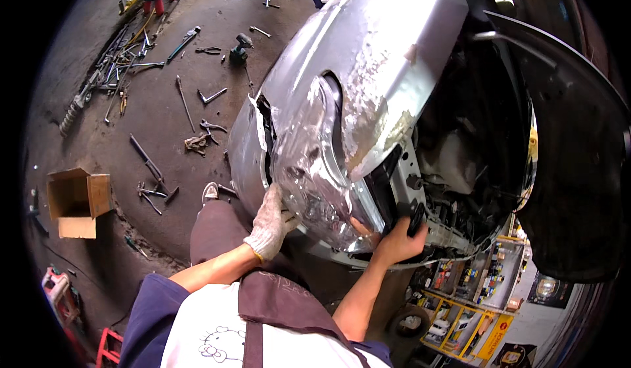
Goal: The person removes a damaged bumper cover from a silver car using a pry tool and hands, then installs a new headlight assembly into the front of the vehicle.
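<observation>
Silver car (pixel 394 46), hood up, nose toward the viewer. Headlight (pixel 315 171) sits in the front corner, long axis running up the fender; clear lens looks slick and brittle, best held by its edges. Gloved left hand (pixel 271 223) cups its lower edge; bare right hand (pixel 397 240) grips behind, fingers curled.

Head-worn fisheye looks steeply down, close over the car's front corner (pixel 368 105) and workshop floor (pixel 164 125).

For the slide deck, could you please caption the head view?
Gloved left hand and bare right hand grip a silver car's headlight above a tool-strewn floor.
</observation>
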`<control>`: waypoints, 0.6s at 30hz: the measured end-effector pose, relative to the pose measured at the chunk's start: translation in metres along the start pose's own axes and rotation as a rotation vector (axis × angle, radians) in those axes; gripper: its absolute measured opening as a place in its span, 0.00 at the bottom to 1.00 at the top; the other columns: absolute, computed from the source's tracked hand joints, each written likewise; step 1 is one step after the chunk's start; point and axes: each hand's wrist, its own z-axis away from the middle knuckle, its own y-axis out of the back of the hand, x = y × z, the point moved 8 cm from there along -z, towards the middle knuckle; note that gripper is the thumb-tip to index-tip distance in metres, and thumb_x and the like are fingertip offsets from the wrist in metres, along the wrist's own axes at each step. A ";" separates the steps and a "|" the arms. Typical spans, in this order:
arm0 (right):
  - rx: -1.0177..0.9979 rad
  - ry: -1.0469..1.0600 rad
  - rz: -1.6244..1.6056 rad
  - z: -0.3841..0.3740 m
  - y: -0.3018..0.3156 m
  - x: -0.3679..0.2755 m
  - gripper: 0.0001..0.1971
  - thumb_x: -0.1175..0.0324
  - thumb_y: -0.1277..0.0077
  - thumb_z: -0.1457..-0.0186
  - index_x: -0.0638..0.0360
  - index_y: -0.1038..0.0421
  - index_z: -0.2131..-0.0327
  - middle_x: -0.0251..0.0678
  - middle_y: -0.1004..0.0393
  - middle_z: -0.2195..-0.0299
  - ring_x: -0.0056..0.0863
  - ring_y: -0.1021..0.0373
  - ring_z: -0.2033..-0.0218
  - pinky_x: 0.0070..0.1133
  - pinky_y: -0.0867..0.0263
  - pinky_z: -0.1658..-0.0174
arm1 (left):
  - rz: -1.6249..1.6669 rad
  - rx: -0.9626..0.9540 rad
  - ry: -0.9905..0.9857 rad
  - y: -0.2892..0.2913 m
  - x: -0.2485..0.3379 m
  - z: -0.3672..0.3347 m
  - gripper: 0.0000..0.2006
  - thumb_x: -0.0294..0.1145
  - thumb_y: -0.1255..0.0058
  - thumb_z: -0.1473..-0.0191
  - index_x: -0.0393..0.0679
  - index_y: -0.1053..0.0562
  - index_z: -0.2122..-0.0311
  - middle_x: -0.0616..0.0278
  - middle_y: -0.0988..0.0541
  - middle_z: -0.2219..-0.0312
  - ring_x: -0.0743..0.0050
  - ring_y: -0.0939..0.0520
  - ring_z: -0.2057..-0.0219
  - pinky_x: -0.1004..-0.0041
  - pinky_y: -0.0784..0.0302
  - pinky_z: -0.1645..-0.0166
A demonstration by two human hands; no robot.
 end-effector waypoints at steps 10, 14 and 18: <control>-0.236 0.048 0.457 -0.012 0.002 -0.029 0.16 0.61 0.47 0.49 0.68 0.31 0.66 0.52 0.27 0.74 0.51 0.29 0.72 0.35 0.35 0.68 | 0.036 -0.001 0.046 -0.016 0.029 0.015 0.40 0.46 0.49 0.48 0.39 0.57 0.40 0.45 0.40 0.47 0.47 0.35 0.47 0.54 0.37 0.45; -0.280 0.116 0.612 -0.014 0.009 -0.043 0.18 0.59 0.44 0.51 0.66 0.31 0.65 0.51 0.26 0.73 0.52 0.29 0.70 0.37 0.35 0.69 | -0.007 -0.066 0.002 -0.022 0.037 0.017 0.40 0.52 0.56 0.47 0.41 0.58 0.38 0.41 0.44 0.45 0.43 0.37 0.46 0.52 0.38 0.44; -0.222 0.081 0.427 -0.011 0.015 -0.041 0.17 0.65 0.42 0.53 0.62 0.32 0.61 0.48 0.26 0.71 0.48 0.28 0.69 0.34 0.34 0.67 | 0.174 0.016 0.134 -0.016 0.027 0.013 0.37 0.60 0.64 0.43 0.45 0.57 0.38 0.43 0.44 0.45 0.42 0.38 0.45 0.48 0.39 0.44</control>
